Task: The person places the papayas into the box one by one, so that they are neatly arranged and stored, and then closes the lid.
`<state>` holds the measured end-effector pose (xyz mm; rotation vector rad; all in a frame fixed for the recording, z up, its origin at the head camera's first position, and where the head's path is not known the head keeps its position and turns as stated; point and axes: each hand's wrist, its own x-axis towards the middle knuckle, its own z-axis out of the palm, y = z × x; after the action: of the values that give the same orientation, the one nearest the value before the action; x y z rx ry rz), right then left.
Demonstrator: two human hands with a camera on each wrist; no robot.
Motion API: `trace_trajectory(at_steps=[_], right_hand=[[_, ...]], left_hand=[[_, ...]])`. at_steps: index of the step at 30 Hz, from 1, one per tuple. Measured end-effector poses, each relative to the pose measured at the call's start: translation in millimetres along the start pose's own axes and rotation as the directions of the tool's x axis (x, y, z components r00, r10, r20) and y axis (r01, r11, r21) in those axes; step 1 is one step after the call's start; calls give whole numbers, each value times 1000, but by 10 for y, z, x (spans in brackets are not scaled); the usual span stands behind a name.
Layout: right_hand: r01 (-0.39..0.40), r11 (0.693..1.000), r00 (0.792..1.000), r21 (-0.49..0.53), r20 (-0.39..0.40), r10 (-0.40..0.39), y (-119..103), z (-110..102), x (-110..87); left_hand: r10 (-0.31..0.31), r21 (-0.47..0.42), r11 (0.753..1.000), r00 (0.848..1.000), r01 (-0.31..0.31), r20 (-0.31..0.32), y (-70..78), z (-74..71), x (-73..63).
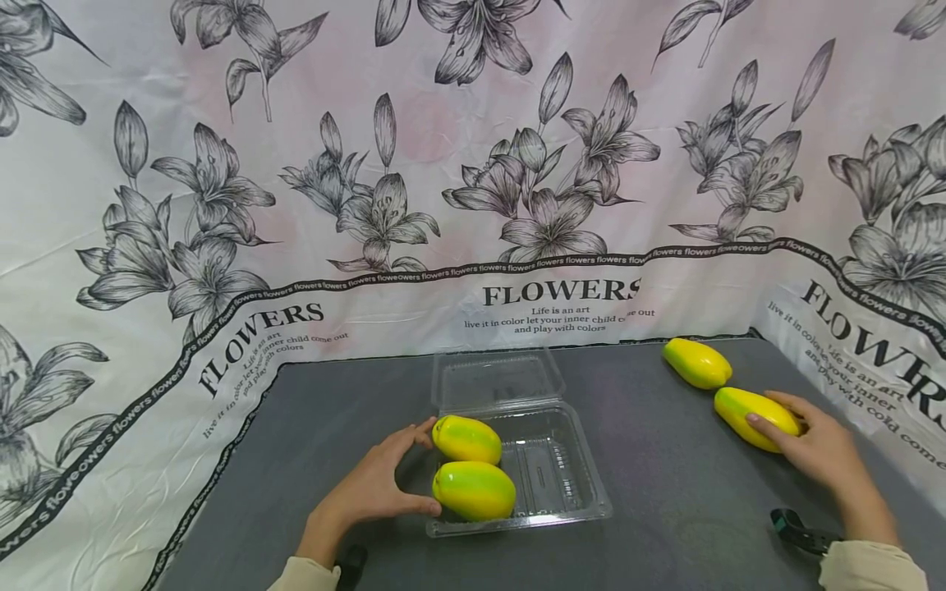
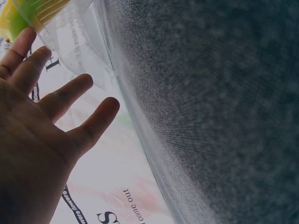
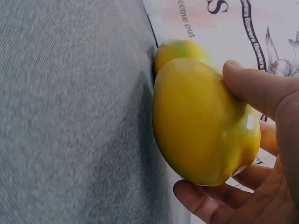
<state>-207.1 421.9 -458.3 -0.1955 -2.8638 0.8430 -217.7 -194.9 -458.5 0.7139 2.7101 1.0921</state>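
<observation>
My right hand (image 1: pixel 820 447) grips a yellow-green papaya (image 1: pixel 746 417) at the right of the table, thumb on one side and fingers round the other. In the right wrist view this papaya (image 3: pixel 201 126) is close over the grey surface. Just behind it lies another papaya (image 1: pixel 697 364). Two more papayas, a rear one (image 1: pixel 467 440) and a front one (image 1: pixel 475 491), lie side by side in the left half of a clear plastic box (image 1: pixel 591 484). At the box's left edge my left hand (image 1: pixel 373 480) has its fingers spread, fingertips and thumb right by the fruit.
The box's hinged clear lid (image 1: pixel 497 377) is folded back toward the rear of the grey table (image 1: pixel 650 525). A white cloth (image 1: pixel 414 320) printed with flowers stands behind and along both sides. A black strap (image 1: pixel 801 533) is at my right wrist.
</observation>
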Motion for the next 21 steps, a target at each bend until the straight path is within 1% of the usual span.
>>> trace_trajectory(at_steps=[4, 11, 18, 21], right_hand=[[9, 1000, 1000, 0, 1, -9, -63, 4, 5], [73, 997, 997, 32, -23, -72, -181, 28, 22], [108, 992, 994, 72, -14, -107, -349, 82, 23], [128, 988, 992, 88, -23, -127, -418, 107, 16]], left_hand=[[-4, 2, 1000, 1000, 4, 3, -1, 0, -2], [-6, 5, 1000, 1000, 6, 3, -3, -3, 6], [-9, 5, 1000, 1000, 9, 4, -3, -1, 2], [-11, 4, 1000, 1000, 11, 4, -4, 2, 2]])
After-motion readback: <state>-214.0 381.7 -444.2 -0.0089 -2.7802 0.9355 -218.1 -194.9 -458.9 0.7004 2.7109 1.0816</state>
